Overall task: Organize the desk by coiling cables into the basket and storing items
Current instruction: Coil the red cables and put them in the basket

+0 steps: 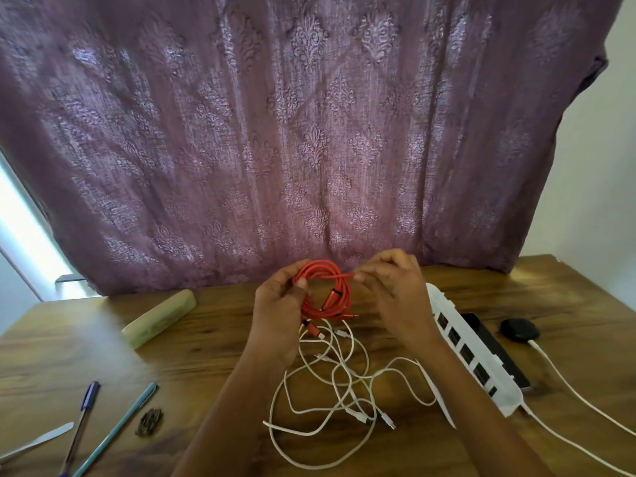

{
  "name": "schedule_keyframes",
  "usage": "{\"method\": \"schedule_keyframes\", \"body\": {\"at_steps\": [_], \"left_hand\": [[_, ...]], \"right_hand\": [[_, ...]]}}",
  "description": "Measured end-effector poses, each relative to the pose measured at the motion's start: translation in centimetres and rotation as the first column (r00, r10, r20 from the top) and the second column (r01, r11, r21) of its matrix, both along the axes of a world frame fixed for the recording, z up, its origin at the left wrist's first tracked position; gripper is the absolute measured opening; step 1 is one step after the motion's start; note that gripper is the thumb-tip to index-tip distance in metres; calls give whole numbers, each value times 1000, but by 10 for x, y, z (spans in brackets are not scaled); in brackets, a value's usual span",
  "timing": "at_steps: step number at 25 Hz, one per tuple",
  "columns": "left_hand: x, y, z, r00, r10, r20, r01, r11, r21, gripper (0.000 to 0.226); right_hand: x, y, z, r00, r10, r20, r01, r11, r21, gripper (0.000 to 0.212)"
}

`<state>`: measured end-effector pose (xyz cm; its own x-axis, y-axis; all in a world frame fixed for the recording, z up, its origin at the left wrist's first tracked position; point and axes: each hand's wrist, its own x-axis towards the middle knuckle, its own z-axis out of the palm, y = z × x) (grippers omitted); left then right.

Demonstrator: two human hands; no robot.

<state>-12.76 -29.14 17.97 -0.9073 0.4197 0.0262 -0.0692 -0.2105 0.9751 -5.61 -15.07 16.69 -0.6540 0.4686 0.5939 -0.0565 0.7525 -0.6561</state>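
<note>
Where your hands meet: red cable (325,294), wound in loops, held up over the surface (213,356) before the purple curtain (309,132).
Left hand (278,311): your thumb and fingers curl round the coil's left side.
Right hand (392,290): your fingertips pinch a strand at the coil's upper right.
White cables (330,383): tangled loose on the surface, just below the coil, between your forearms.
Power strip (471,349): white, to your right, beside a flat black device (495,349).
Green case (160,318): left of the coil, apart from it.
Blue pen (86,407), teal pen (120,428): near your left.
</note>
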Motion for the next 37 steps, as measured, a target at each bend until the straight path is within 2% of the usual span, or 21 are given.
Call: {"method": "schedule_keyframes", "body": {"at_steps": [2, 5, 9, 11, 13, 14, 16, 17, 21, 25, 27, 29, 33, 35, 37], "left_hand": [[3, 1, 2, 994, -59, 89, 54, 997, 56, 28], [8, 3, 7, 980, -122, 158, 101, 985, 138, 28], [11, 5, 10, 979, -93, 180, 64, 985, 161, 30], [11, 5, 11, 979, -63, 193, 30, 985, 169, 30], [11, 6, 11, 974, -41, 224, -8, 976, 217, 28], [10, 7, 11, 969, -27, 246, -36, 967, 251, 27], [10, 10, 9, 961, -8, 277, -73, 957, 281, 26], [12, 11, 8, 960, -8, 280, -73, 957, 279, 26], [16, 9, 3, 968, -52, 246, -17, 963, 270, 26], [11, 6, -8, 995, -39, 89, 35, 998, 52, 24], [12, 5, -12, 999, 1, 34, 0, 999, -40, 23], [13, 4, -12, 1000, -7, 25, 9, 999, -49, 21], [10, 4, -10, 996, -67, 53, 71, 995, -65, 21], [9, 4, -13, 996, -78, 35, 81, 992, -97, 20], [8, 4, -17, 996, -90, 9, 91, 988, -123, 19]], "right_hand": [[-1, 1, -9, 999, -44, -26, 44, 999, -30, 11], [-1, -9, -12, 999, -44, 20, 47, 980, -194, 16], [1, -29, -13, 997, 35, 68, -2, 901, -434, 31], [2, -36, -8, 997, 64, 40, -26, 789, -614, 30], [4, -40, -1, 993, 121, -17, -87, 604, -792, 26], [6, -42, 1, 984, 169, -53, -139, 552, -822, 23], [7, -45, 2, 963, 261, -67, -219, 614, -758, 10], [6, -45, 2, 963, 267, -47, -217, 656, -722, 11], [1, -37, 0, 985, 171, 17, -108, 694, -712, 17], [2, -33, -2, 986, 168, 14, -104, 672, -734, 22], [0, -33, -3, 991, 132, -9, -91, 629, -772, 23], [-3, -34, -3, 992, 118, -44, -103, 552, -828, 24], [-5, -34, -3, 967, 74, -242, -252, 219, -943, 33], [-6, -35, -5, 957, 47, -287, -291, 152, -945, 37], [-6, -35, -7, 948, 36, -318, -319, 138, -938, 43]]}}
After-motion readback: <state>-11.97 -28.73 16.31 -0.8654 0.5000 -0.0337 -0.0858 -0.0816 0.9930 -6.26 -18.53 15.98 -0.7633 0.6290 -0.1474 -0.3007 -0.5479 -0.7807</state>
